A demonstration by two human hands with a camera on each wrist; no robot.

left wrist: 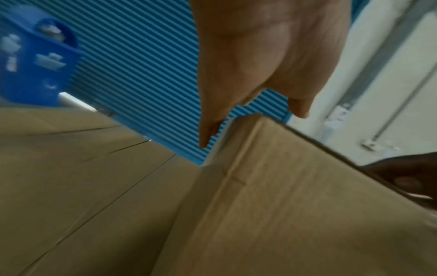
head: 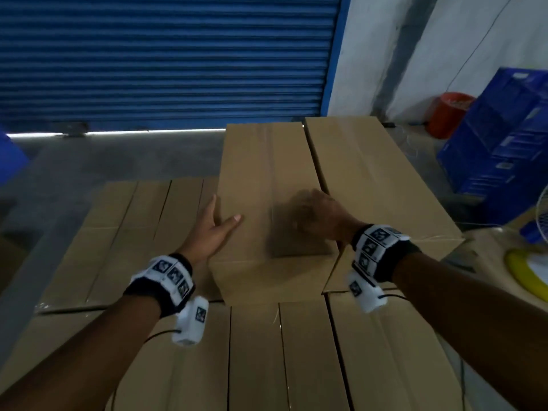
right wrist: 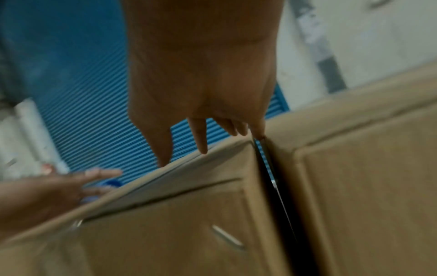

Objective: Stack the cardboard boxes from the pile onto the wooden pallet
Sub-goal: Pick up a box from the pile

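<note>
Tan cardboard boxes fill the head view in layers. On top lie two long boxes side by side: a centre box [head: 267, 179] and a right box [head: 376, 185]. My left hand [head: 212, 229] lies against the centre box's left side, fingers straight and thumb on its top. My right hand [head: 320, 215], blurred, rests on the centre box's top beside the gap to the right box. In the left wrist view the left hand [left wrist: 255, 74] hangs at the centre box [left wrist: 295, 205]. In the right wrist view the right hand [right wrist: 201, 84] touches the centre box [right wrist: 177, 224] with straight fingers. No pallet is in view.
A lower layer of boxes [head: 124, 232] spreads to the left and toward me. Behind stands a blue roller shutter [head: 163, 54] above grey floor [head: 89, 161]. Stacked blue crates [head: 504, 137] and an orange bucket [head: 450, 114] stand at the right, and a blue barrel [left wrist: 35, 61] at the left.
</note>
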